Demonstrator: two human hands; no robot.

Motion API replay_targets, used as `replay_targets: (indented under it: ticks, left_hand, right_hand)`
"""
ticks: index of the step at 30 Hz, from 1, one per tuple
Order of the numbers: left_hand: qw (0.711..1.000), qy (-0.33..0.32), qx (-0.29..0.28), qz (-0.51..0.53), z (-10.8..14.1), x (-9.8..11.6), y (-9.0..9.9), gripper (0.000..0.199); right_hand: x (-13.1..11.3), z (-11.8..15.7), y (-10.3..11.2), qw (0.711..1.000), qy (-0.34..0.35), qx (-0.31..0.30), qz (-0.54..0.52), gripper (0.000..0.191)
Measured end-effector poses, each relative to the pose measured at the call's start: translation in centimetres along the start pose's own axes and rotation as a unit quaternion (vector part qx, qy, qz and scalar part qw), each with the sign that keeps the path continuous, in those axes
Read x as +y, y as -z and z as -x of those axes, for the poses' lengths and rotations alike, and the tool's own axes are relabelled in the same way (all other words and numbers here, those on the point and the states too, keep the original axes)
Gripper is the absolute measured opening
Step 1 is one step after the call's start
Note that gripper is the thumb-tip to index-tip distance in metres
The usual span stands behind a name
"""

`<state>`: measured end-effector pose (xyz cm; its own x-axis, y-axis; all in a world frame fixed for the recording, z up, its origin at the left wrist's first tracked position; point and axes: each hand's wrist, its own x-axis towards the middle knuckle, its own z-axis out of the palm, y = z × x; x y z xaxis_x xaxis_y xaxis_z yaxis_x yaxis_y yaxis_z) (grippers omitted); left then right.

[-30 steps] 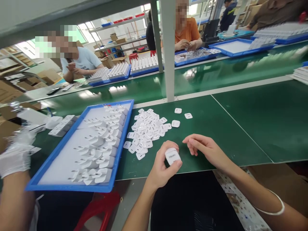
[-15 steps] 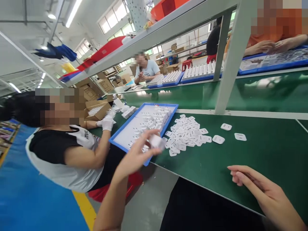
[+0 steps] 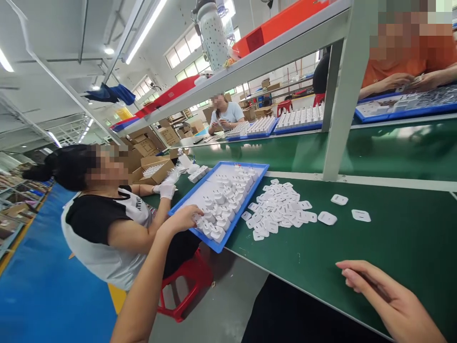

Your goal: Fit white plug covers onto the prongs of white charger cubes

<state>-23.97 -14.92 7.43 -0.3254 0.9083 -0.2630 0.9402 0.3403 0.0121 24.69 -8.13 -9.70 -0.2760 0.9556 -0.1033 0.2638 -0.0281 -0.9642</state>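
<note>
My left hand (image 3: 184, 218) reaches over the near-left part of a blue-rimmed tray (image 3: 263, 172), its fingers closed around a white plug adapter (image 3: 197, 219) that they mostly cover. Rows of similar white adapters (image 3: 228, 208) stand in the tray with their pins up. My right hand (image 3: 383, 290) hovers at the table's front edge, thumb and fingertips drawn together; nothing shows in it. Between the hands lies a heap of flat white square covers (image 3: 280, 209) with small slots. To its right rest three loose covers, one of them nearest my right hand (image 3: 361, 216).
At the left a co-worker in white gloves (image 3: 167, 190) sits on a red stool (image 3: 187, 286). An open carton (image 3: 157, 171) stands beyond. A metal post (image 3: 339, 114) and shelf cross the bench. Blue trays of adapters (image 3: 300, 118) and other people are on the far side.
My left hand has moved left and down into the tray with the white adapter. My right hand stays nearly in place. The view has shifted slightly.
</note>
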Motion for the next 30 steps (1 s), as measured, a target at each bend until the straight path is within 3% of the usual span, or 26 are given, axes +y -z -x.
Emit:
replay_targets:
  ticks: [5,10,13,16,18,20,22,25,27,30]
  left_hand:
    - [0.996,-0.018,0.019,0.089,0.7,-1.1,0.9,0.06]
    - [0.976,-0.004,0.035,0.213,-0.5,-2.5,1.0,0.052]
    - [0.973,-0.011,0.016,0.228,-0.5,-2.9,1.2,0.05]
    - [0.971,-0.003,-0.041,0.237,0.0,-3.3,2.9,0.064]
    - [0.975,0.005,-0.027,0.219,0.1,-3.0,5.4,0.073]
    - [0.984,-0.005,0.058,0.17,-0.5,-1.6,8.9,0.073]
    - [0.977,-0.07,0.143,0.142,-2.2,1.0,13.2,0.07]
    - [0.942,-0.159,0.27,0.12,-7.0,6.0,20.3,0.057]
    - [0.893,-0.11,0.419,0.125,-11.1,8.7,25.0,0.049]
    - [0.859,-0.057,0.492,0.127,-16.8,10.4,30.9,0.047]
  right_hand:
    - [-2.3,-0.5,-1.1,0.997,0.058,-0.005,-0.042,0.04]
    - [-3.9,-1.0,-1.9,0.995,0.074,0.004,-0.066,0.041]
    - [-4.3,-0.9,-2.0,0.995,0.082,0.004,-0.056,0.042]
    - [-4.5,-0.9,-2.2,0.996,0.082,0.002,-0.038,0.043]
    - [-4.4,-0.9,-2.4,0.996,0.081,0.0,-0.028,0.043]
    - [-4.3,-1.1,-2.7,0.996,0.079,0.009,-0.035,0.043]
    - [-4.0,-1.1,-2.8,0.995,0.072,0.026,-0.057,0.044]
    - [-3.3,-1.3,-2.8,0.994,0.063,0.032,-0.081,0.043]
    - [-2.9,-1.5,-2.6,0.994,0.058,0.022,-0.086,0.042]
    - [-2.3,-1.9,-2.6,0.993,0.047,0.008,-0.104,0.042]
